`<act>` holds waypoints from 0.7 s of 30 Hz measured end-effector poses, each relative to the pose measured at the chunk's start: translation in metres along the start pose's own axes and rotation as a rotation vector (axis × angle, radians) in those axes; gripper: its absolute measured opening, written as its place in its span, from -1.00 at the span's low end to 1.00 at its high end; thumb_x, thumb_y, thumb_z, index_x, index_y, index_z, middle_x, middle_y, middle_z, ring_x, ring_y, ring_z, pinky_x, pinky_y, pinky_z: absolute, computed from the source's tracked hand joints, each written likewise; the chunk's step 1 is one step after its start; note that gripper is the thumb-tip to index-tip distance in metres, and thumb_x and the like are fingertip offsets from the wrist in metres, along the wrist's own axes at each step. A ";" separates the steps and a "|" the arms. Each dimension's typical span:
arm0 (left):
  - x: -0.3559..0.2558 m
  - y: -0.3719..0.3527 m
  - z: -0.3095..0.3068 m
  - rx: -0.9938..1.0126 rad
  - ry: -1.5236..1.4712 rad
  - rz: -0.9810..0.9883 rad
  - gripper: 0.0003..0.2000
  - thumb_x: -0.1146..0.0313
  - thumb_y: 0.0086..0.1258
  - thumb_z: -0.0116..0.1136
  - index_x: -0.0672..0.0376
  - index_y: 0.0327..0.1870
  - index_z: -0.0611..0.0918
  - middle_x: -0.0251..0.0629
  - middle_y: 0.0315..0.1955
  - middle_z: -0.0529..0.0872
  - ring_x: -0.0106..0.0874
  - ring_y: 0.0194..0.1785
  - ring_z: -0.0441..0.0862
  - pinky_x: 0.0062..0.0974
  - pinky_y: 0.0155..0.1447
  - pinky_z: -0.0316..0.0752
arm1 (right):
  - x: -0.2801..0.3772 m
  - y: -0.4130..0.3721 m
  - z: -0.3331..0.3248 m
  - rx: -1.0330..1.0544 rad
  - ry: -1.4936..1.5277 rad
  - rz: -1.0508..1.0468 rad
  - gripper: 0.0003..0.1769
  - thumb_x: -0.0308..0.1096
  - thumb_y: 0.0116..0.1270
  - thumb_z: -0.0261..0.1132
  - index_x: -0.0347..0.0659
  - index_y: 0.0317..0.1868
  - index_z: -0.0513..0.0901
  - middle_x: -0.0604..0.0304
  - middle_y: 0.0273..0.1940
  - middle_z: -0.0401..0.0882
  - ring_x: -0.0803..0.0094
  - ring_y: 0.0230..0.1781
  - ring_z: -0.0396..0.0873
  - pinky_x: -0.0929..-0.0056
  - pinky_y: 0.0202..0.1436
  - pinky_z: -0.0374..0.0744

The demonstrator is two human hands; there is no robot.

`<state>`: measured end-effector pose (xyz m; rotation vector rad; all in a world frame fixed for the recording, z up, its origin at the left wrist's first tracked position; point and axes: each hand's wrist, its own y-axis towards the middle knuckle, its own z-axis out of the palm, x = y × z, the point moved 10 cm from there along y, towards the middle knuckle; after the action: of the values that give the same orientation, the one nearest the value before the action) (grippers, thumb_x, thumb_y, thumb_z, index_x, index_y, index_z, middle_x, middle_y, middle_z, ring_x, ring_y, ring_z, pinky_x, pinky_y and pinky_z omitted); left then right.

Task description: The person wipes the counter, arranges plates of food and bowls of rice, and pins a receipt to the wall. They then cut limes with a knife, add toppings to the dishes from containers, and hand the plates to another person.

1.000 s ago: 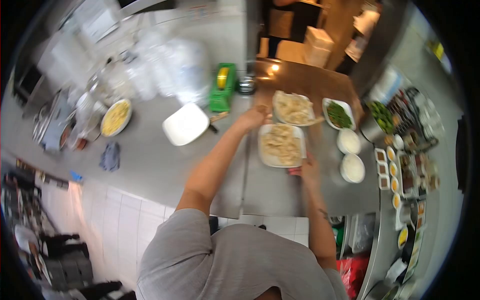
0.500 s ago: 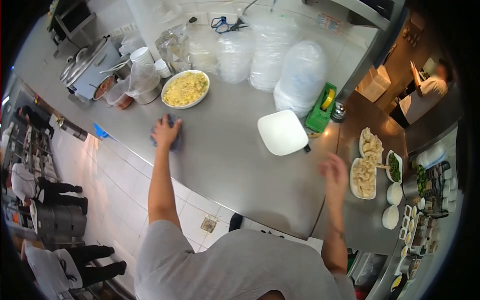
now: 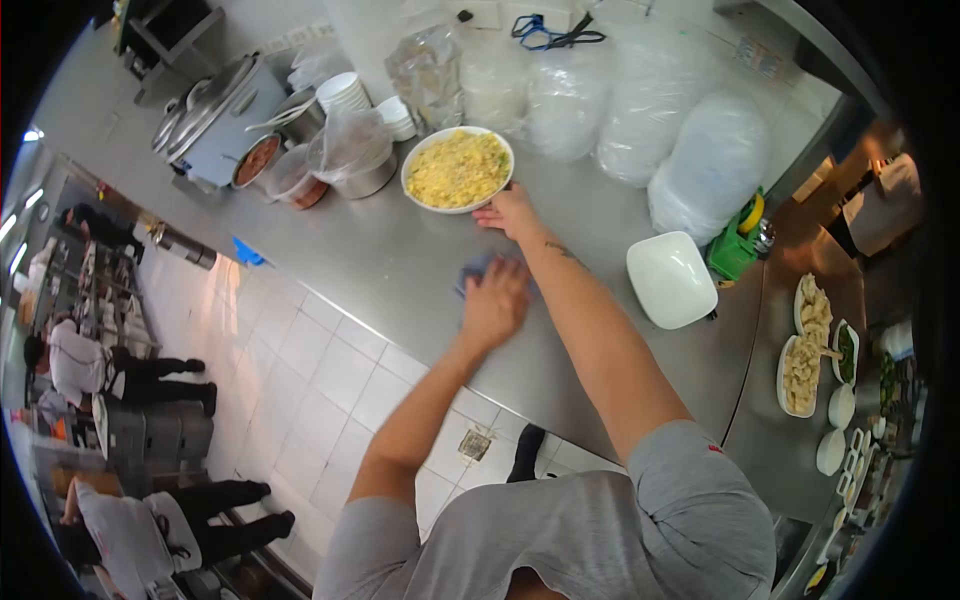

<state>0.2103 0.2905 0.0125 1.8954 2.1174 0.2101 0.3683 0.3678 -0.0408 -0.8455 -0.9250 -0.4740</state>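
On the steel counter (image 3: 400, 270) my left hand (image 3: 497, 305) presses down on a blue-grey cloth (image 3: 478, 270), fingers over it and slightly blurred. My right hand (image 3: 508, 211) is at the lower right rim of a white bowl (image 3: 458, 172) full of yellow, crumbly food, with the thumb side against the rim and other fingers below it. The bowl rests on the counter. To the right of my right arm sits an empty white square dish (image 3: 672, 280).
Pots (image 3: 225, 115), tubs and a bagged container (image 3: 352, 155) line the back left. Plastic-wrapped stacks (image 3: 710, 165) and a green tape dispenser (image 3: 735, 250) stand at the back right. Dumpling plates (image 3: 800, 375) lie far right. Several people (image 3: 130, 540) work across the aisle.
The view has shifted left. My right hand has come across from the right side to the bowl's rim. My left hand has moved rightward over the counter with the cloth.
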 end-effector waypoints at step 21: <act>0.084 -0.081 -0.039 -0.275 0.180 -0.392 -0.71 0.28 0.32 0.05 0.16 0.00 0.57 0.00 -0.15 0.55 -0.02 -0.18 0.58 -0.16 -0.21 0.55 | -0.011 -0.009 0.000 0.061 0.236 -0.200 -0.50 -0.48 0.09 0.17 -0.51 0.08 0.41 -0.18 -0.17 0.60 -0.03 -0.31 0.67 0.10 -0.45 0.72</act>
<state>0.1139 0.3669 0.0155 1.3228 2.3796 0.5679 0.3559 0.3624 -0.0464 -0.6290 -0.8047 -0.7001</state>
